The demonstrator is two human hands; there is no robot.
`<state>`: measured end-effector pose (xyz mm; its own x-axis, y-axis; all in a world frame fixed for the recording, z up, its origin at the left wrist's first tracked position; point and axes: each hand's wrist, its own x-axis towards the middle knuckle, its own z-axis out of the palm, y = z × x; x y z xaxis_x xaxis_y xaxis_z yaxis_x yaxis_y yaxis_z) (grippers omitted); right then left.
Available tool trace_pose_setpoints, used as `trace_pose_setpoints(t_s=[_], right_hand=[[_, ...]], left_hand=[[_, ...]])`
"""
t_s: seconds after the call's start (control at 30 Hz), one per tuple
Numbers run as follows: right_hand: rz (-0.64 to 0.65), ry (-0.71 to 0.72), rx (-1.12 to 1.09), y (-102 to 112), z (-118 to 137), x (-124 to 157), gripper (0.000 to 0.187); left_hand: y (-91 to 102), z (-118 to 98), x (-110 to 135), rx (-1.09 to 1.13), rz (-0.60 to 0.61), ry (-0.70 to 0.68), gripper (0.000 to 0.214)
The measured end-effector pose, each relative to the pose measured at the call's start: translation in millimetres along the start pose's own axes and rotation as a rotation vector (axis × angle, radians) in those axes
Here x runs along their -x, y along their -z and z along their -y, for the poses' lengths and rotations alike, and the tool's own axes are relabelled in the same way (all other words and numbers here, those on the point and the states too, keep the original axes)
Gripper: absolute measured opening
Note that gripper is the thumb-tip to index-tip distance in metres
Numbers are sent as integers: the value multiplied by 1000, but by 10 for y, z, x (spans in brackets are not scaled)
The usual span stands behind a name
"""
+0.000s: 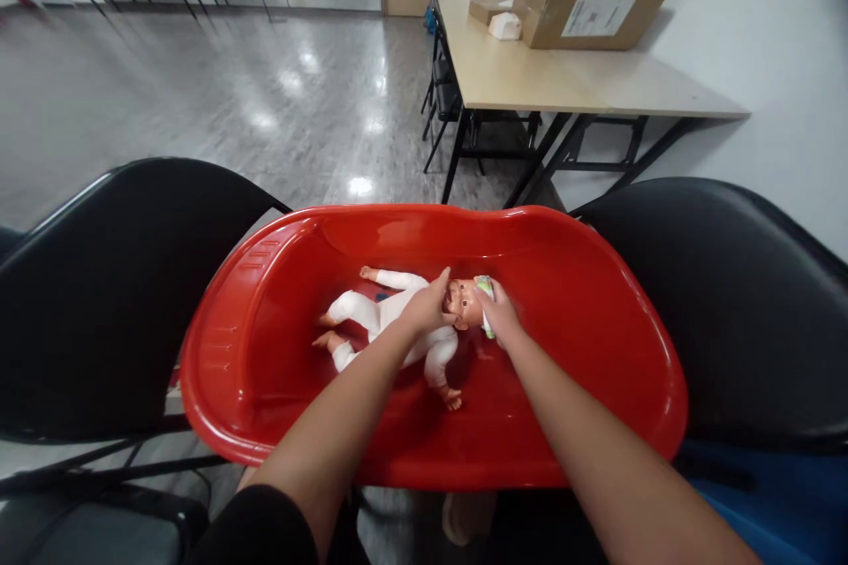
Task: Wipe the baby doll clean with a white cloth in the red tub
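Note:
A baby doll [396, 311] in white clothing lies on its back in a red plastic baby bathtub [596, 344]. Its head is toward the right and its feet toward the left. My left hand [429, 307] grips the doll around the neck and chin, its thumb up near the mouth. At the top of the doll's head, my right hand [501, 314] holds a small white and green piece, like a folded cloth or packet [487, 290], against the head. Most fingers of both hands are hidden, and I cannot make out the exact kind of that piece.
Black chairs [119, 282] flank the tub on the left and the right [722, 300]. Beyond it, against the wall, a light wooden table [517, 75] carries a large cardboard box [589, 9] and smaller items. Grey shiny floor [318, 124] stretches behind.

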<state>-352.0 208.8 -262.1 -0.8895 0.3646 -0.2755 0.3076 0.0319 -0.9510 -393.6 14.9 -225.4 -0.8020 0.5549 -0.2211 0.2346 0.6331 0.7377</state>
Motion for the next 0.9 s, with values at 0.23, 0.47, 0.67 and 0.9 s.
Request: trace_pose_setpoints(t_s=[0.23,0.47,0.67,0.9], right_hand=[[-103,-168,34,44,30,-49,50],[-192,-281,-173,106,233,-86,42],[-273,-288,-247,426,375,-270,43],[-362,-97,-338,578,740,-326,40]], left_hand=[[196,92,485,-529,139,124,116],[203,197,670,-680,175,170,117],[90,222,362,-495,182,14,111],[86,153,175,-256,164,-10,106]])
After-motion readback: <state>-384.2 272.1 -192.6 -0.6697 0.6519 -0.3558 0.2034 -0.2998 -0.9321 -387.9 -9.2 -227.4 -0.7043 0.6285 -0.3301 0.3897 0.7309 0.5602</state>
